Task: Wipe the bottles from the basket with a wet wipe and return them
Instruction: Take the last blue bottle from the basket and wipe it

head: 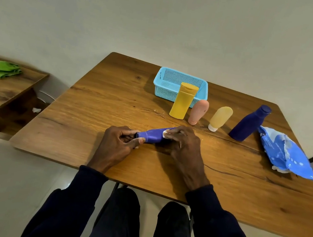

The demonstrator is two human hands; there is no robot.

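Note:
A purple bottle [153,135] lies sideways near the table's front edge. My left hand [119,143] grips its cap end. My right hand [182,142] presses a white wet wipe [165,133] against its other end. Behind them stand a yellow bottle [182,101], a pink tube [198,112], a pale yellow tube [220,117] and a dark blue bottle [249,123], in a row. The light blue basket [167,81] sits behind the yellow bottle with nothing visible inside.
A blue pack of wet wipes [285,153] lies at the right edge of the wooden table [94,112]. A lower wooden side table [10,85] on the left carries a green cloth [4,70]. My legs show below the table's front edge.

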